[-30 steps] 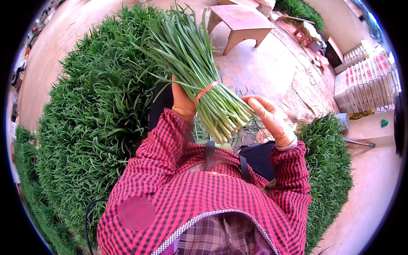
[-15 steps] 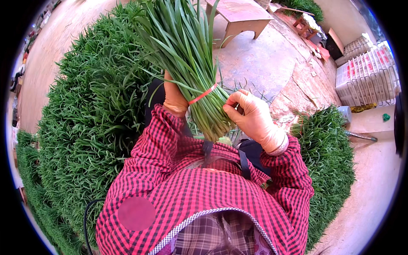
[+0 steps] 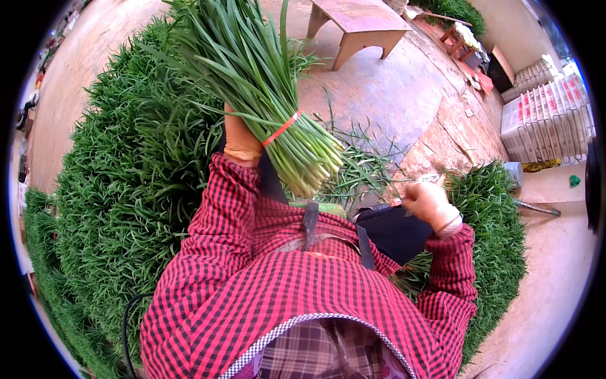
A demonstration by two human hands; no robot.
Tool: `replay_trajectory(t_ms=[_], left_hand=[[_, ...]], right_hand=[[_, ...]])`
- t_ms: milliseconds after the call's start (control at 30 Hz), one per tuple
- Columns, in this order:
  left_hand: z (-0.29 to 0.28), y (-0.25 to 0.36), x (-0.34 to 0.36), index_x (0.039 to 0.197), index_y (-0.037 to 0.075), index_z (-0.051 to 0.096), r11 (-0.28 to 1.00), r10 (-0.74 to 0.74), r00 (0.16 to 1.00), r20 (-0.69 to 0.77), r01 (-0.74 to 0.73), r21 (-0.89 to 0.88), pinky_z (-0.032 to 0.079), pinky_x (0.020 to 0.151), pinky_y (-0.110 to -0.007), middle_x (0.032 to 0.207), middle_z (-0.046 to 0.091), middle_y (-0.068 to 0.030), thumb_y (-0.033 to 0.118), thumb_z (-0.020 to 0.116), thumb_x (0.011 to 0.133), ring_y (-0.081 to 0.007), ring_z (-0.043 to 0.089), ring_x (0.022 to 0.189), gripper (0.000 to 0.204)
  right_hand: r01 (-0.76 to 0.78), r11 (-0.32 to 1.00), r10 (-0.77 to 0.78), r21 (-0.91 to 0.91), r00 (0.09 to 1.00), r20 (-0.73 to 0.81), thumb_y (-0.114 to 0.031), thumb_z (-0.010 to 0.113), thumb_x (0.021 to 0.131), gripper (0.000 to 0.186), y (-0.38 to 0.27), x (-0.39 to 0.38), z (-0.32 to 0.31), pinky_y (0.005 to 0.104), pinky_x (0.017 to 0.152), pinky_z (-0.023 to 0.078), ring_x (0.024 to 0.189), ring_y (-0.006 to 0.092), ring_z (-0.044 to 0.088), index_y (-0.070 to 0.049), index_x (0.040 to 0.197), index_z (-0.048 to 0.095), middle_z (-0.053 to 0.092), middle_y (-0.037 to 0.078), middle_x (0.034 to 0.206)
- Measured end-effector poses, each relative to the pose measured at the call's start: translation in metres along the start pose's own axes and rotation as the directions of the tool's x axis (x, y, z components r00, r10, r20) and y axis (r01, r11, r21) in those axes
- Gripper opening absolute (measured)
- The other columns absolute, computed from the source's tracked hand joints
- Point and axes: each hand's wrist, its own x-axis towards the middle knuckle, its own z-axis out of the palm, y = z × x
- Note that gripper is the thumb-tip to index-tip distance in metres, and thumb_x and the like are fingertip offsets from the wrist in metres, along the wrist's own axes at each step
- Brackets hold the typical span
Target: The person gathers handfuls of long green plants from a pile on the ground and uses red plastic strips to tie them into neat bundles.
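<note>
A thick bunch of green chives [image 3: 259, 82] hangs in front of me, tilted, with its pale cut ends toward my lap and its leaves pointing away. A red band [image 3: 282, 128] circles it near the cut ends. My left hand [image 3: 242, 140], in a pale glove, is closed on the bunch from behind; its fingers are hidden by the stalks. My right hand [image 3: 432, 203], also gloved, is off to the right, apart from the bunch, above my dark-clad knee. Its fingers are curled closed, slightly blurred, and whatever they hold does not show clearly.
Large heaps of chives [image 3: 139, 189] lie on my left, with a smaller heap [image 3: 492, 252] on my right. Loose leaves [image 3: 363, 167] litter the floor ahead. Farther off stands a low wooden stool [image 3: 360, 25]. Stacked white crates [image 3: 546, 120] and a small bucket [image 3: 513, 172] stand at right.
My right hand has left the cut ends of the bunch and moved right and toward me. The bunch, in my left hand, has shifted slightly left.
</note>
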Motion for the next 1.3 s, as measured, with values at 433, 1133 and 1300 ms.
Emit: replay_trajectory(t_ms=[433,1133,1300], left_hand=[[0.01,-0.023,-0.006,0.122,0.008,0.062,0.994,-0.071,0.997,-0.026,0.073,0.081,0.055,0.089,-0.037,0.113,0.068,-0.007,0.04,0.044,0.101,-0.0225,0.066,0.099,0.041],[0.017,-0.017,-0.005,0.12,0.008,0.062,0.997,0.019,0.997,-0.073,-0.014,0.072,0.055,0.089,-0.04,0.111,0.068,-0.0058,0.041,0.047,0.1,-0.0236,0.065,0.099,0.041],[0.011,-0.019,-0.011,0.118,0.008,0.063,0.998,0.007,0.999,-0.052,-0.004,0.055,0.055,0.089,-0.038,0.11,0.068,-0.0058,0.041,0.046,0.1,-0.0223,0.066,0.097,0.041]], right_hand=[[0.525,0.797,-0.231,0.298,0.721,-0.654,-0.023,0.07,0.084,0.017,-0.168,0.049,-0.042,0.0403,0.059,0.052,0.064,0.0306,0.066,-0.012,0.095,0.065,0.064,0.009,0.068],[0.571,0.815,-0.326,0.101,0.596,-0.734,-0.023,0.07,0.083,0.023,-0.178,0.036,-0.055,0.0386,0.062,0.052,0.075,0.0272,0.066,-0.012,0.102,0.063,0.063,0.007,0.085],[0.574,0.809,-0.317,0.126,0.607,-0.729,-0.019,0.067,0.084,0.012,-0.184,0.056,-0.051,0.0401,0.062,0.052,0.073,0.0297,0.065,-0.01,0.091,0.062,0.063,0.009,0.084]])
